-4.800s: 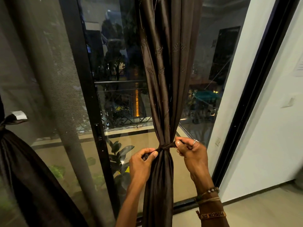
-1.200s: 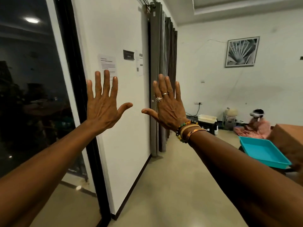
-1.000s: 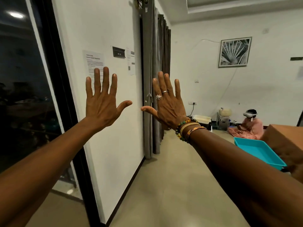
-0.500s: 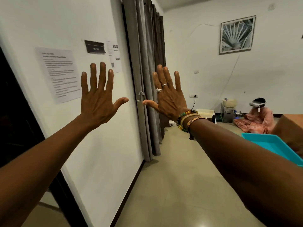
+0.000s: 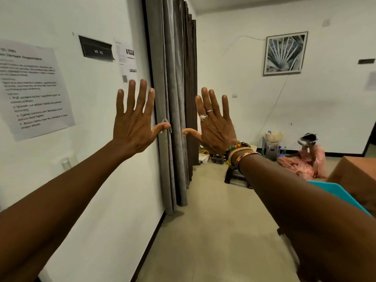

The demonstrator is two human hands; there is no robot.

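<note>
Curtain (image 5: 173, 78) beyond splayed left hand (image 5: 133, 129), right hand (image 5: 214, 131)

at 9 o'clock the printed sheet (image 5: 34, 88) is cut by the left edge, its upper lines too blurred to read. the notices (image 5: 127, 60) at 11 o'clock are too small to read. the grey curtain (image 5: 173, 88) runs past the top edge at 12 o'clock; the left hand (image 5: 133, 127) hides part of a small grey piece (image 5: 165, 121) on it. at 4 o'clock the right forearm (image 5: 305, 210) covers most of the teal tray (image 5: 333, 190), and the right edge cuts the brown worktop (image 5: 354, 176).
</note>
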